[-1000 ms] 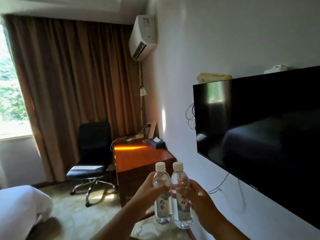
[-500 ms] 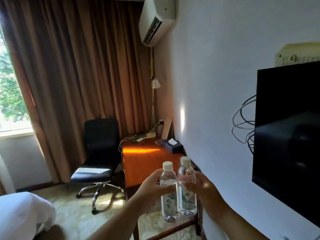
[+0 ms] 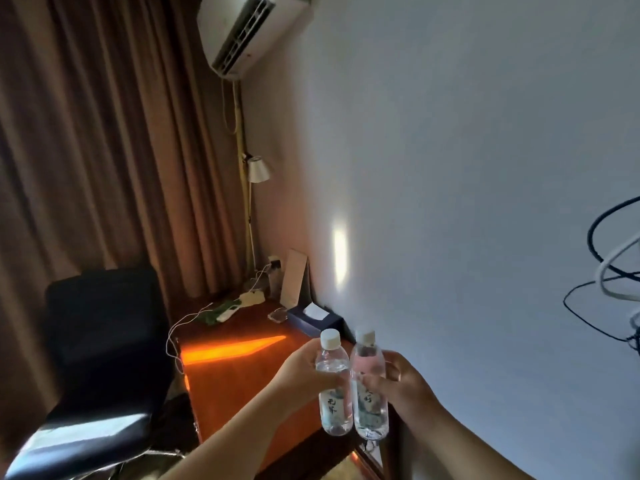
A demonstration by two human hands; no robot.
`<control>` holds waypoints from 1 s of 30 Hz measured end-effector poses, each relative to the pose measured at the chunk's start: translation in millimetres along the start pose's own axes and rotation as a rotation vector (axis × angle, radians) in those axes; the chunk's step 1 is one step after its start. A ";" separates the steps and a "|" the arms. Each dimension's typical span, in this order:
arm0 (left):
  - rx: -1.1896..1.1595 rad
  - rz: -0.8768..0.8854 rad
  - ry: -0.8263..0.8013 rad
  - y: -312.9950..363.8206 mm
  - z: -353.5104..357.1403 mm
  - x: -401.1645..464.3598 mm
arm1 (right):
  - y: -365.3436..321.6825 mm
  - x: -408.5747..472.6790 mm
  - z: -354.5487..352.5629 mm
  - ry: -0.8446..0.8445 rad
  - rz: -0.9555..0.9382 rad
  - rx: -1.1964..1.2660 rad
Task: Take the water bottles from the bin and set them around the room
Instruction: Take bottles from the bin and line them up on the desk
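Observation:
I hold two clear water bottles with white caps upright and side by side in front of me. My left hand (image 3: pixel 304 375) grips the left bottle (image 3: pixel 334 408) around its upper body. My right hand (image 3: pixel 398 386) grips the right bottle (image 3: pixel 369 407), fingers wrapped behind it. Both bottles hang in the air above the near end of an orange-brown wooden desk (image 3: pixel 242 382) against the white wall. The bin is out of view.
A black office chair (image 3: pixel 100 344) stands left of the desk. At the desk's far end lie a dark tissue box (image 3: pixel 313 318), a power strip with cables (image 3: pixel 249 299) and a floor lamp (image 3: pixel 258 169). Brown curtains hang behind; cables (image 3: pixel 609 278) dangle at right.
The view has moved forward and closer to the desk; the television has slid out of view at right. Both hands still hold the bottles together, now over the desk's near end.

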State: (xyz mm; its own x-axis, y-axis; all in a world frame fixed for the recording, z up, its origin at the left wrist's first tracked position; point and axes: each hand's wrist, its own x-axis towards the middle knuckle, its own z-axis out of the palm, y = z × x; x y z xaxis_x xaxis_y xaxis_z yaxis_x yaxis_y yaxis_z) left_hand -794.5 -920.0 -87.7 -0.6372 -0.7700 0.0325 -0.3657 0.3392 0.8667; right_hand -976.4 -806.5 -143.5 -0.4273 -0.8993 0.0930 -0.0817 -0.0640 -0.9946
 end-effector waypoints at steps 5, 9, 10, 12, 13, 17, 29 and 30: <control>0.107 0.018 -0.082 -40.4 -16.7 104.4 | 27.1 81.6 17.6 0.091 0.034 -0.007; 0.178 0.039 -0.180 -75.3 -19.6 194.4 | 59.2 152.9 19.4 0.147 0.059 -0.030; 0.202 0.038 -0.196 -83.1 -19.4 216.4 | 69.7 171.6 18.0 0.168 0.078 -0.021; 0.250 0.041 -0.236 -97.7 -17.9 256.5 | 92.0 203.7 16.5 0.202 0.130 -0.020; 0.265 0.039 -0.256 -103.2 -17.3 274.7 | 101.8 217.2 15.9 0.212 0.158 -0.022; 0.281 0.041 -0.314 -120.4 -13.1 344.6 | 132.0 264.0 15.8 0.295 0.215 -0.083; 0.393 0.194 -0.586 -205.4 22.9 481.6 | 216.2 346.3 37.7 0.572 0.427 -0.125; 0.394 0.211 -0.615 -215.0 25.8 489.9 | 224.7 350.9 40.3 0.590 0.447 -0.133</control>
State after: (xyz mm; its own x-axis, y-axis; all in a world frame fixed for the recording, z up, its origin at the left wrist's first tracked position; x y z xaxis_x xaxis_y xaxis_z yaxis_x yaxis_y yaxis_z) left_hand -1045.5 -1356.3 -270.9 -0.9416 -0.2667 -0.2056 -0.3360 0.7028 0.6271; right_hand -1108.5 -1153.9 -336.2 -0.8539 -0.4438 -0.2719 0.1208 0.3392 -0.9329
